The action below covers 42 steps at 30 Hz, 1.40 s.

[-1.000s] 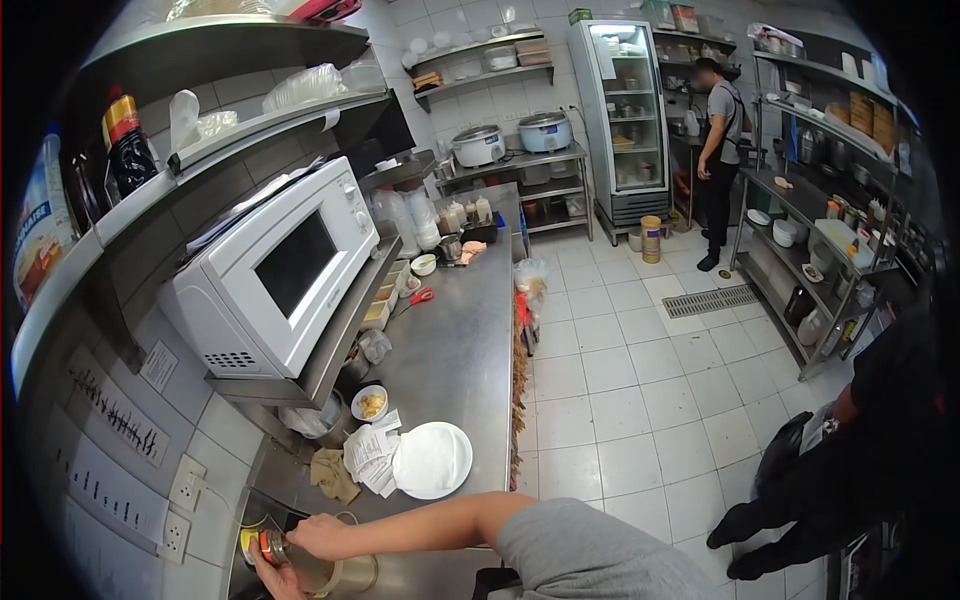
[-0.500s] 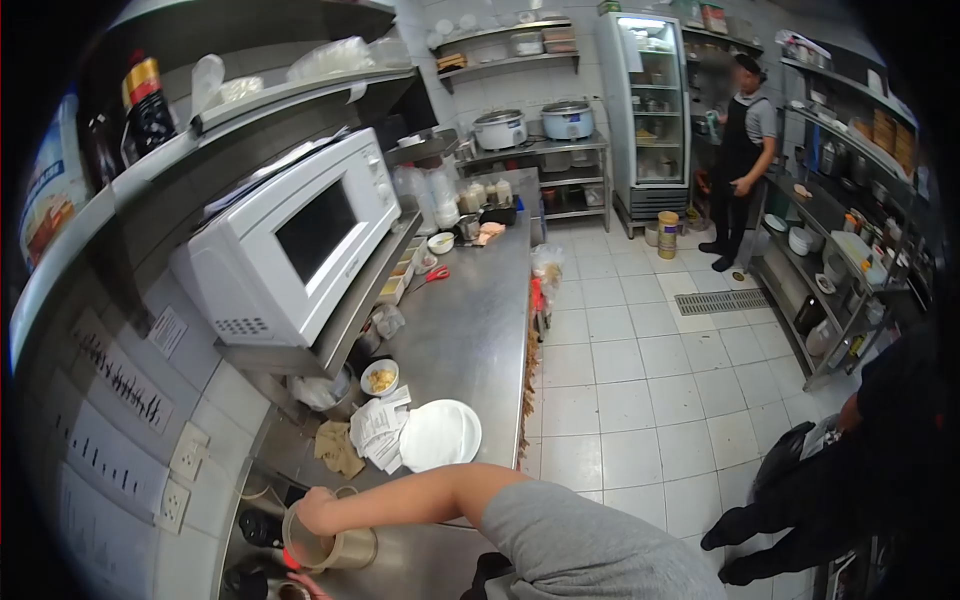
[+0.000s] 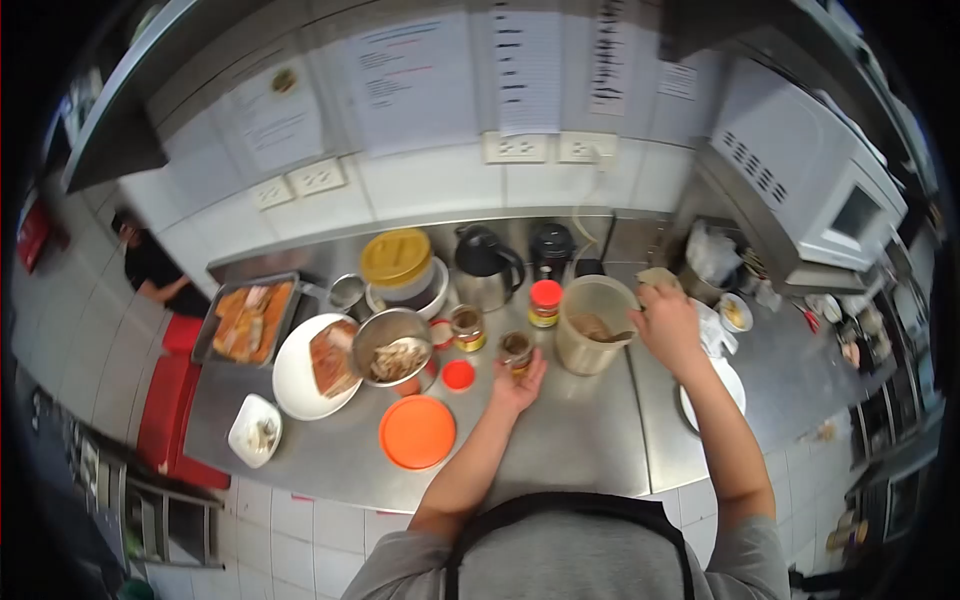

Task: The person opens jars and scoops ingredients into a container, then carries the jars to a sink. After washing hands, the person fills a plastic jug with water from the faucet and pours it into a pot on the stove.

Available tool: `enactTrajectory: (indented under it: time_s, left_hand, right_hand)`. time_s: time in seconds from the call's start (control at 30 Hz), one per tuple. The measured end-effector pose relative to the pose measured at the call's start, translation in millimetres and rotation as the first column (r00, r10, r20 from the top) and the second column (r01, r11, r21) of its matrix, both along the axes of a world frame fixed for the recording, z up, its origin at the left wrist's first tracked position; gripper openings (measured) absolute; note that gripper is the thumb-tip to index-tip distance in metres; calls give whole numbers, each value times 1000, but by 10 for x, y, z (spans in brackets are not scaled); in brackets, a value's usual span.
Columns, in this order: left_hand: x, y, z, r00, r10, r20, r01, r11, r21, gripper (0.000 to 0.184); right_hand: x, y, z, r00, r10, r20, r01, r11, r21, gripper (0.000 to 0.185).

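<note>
My left hand point(image 3: 521, 385) is closed round a small glass jar point(image 3: 516, 346), uncapped, with dark contents. To the right, my right hand point(image 3: 668, 325) has its fingers curled onto a tan cloth point(image 3: 657, 278) beside crumpled white papers point(image 3: 714, 328). Between the hands stands a translucent plastic pitcher point(image 3: 592, 350) with brownish contents and a utensil leaning in it. A red-lidded jar point(image 3: 545, 302) is just left of the pitcher. Another uncapped jar point(image 3: 467, 328) stands behind my left hand, and a red lid point(image 3: 458, 375) lies nearby.
Leftward are a steel bowl point(image 3: 394, 348) of pale pieces, a white bowl point(image 3: 293, 372) with meat, a tray point(image 3: 282, 335) and an orange lid point(image 3: 417, 432). A thermal jug point(image 3: 486, 268) stands behind. The microwave point(image 3: 800, 165) overhangs at right. A person point(image 3: 160, 270) is at far left.
The view has swung left to face the wall and counter. My right hand has moved from the pitcher to the cloth. My left hand with the jar is now fully visible.
</note>
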<state>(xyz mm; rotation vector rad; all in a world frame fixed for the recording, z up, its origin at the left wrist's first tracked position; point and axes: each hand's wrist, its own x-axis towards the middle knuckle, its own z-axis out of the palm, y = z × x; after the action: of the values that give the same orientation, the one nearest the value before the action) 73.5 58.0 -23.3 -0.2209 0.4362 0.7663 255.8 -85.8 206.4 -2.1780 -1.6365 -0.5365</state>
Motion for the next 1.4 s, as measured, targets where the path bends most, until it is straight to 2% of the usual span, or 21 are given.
enactTrajectory:
  time_s: [0.1,0.13,0.23,0.3,0.33,0.37,0.43,0.53,0.6,0.67,0.73,0.77,0.83,0.87,0.97,1.0,1.1,1.13,1.23,1.33,1.4]
  left_hand:
    - [-164,27,38,961,-267,-68,263,963,-56,63]
    - [-250,-43,175,920,-342,-191,349,937,6,51]
    - [-539,-193,270,790,-98,-605,337,894,296,30]
    - [-710,-219,357,663,156,-733,287,851,441,26]
    - [-762,-208,378,584,280,-762,281,811,513,26]
    - [-826,-175,374,455,443,-772,364,699,616,25]
    - [-899,-150,468,213,748,-628,562,433,705,24]
    - [-712,-117,1049,336,830,-444,594,179,785,25]
    - [-433,137,1253,437,842,-316,619,-27,785,27]
    - [-94,345,1415,456,840,-294,760,-196,619,40]
    - [316,604,1316,443,847,-292,840,-278,466,48]
    - [488,705,1212,439,851,-286,867,-318,384,53]
    - [695,902,1040,394,859,-327,919,-357,169,60]
    - [778,998,1007,368,866,-338,927,-371,57,65]
    - [855,1144,950,341,759,-555,913,-409,2,73]
    - [860,1190,916,366,760,-536,910,-414,33,81]
    - [836,1203,767,374,789,-487,927,-333,173,82]
    - [776,1076,926,333,783,-525,943,-277,184,79]
    - [652,864,1234,364,784,-502,929,-268,256,72]
    - [475,692,1610,448,825,-343,869,-312,385,69]
    - [260,522,1965,433,837,-334,866,-284,411,68]
  right_hand:
    - [-178,-87,103,994,78,-72,-76,997,28,26]
    - [-215,-109,90,990,124,-64,-119,990,78,25]
    - [-279,-173,51,918,206,-339,-186,978,89,24]
    - [-269,-196,-29,882,256,-395,-218,966,139,26]
    - [-241,-227,-55,866,274,-419,-224,960,166,26]
    - [-209,-261,-61,853,261,-452,-211,964,158,27]
    - [-146,-325,-64,824,237,-514,-191,971,142,28]
    - [-73,-424,-231,410,202,-889,-356,933,48,29]
    - [-185,-419,-437,148,173,-974,-573,817,58,28]
    - [-398,-336,-712,296,166,-940,-712,695,-101,29]
    - [-482,-131,-1046,530,240,-813,-764,550,-336,31]
    - [-491,-52,-1263,588,303,-750,-720,618,-315,32]
    - [-444,76,-1595,703,400,-587,-626,740,-245,34]
    - [-385,110,-1615,712,368,-598,-599,763,-244,35]
    - [-246,155,-1584,713,323,-622,-555,802,-220,37]
    - [-237,144,-1571,702,342,-625,-567,799,-199,37]
    - [-241,163,-1643,694,347,-630,-553,818,-158,40]
    - [-247,149,-1670,698,336,-633,-536,830,-151,42]
    - [-270,107,-1677,682,359,-637,-524,848,-83,43]
    - [-238,-42,-1485,530,433,-729,-597,801,42,49]
    - [-241,-214,-1230,302,307,-903,-592,803,75,63]
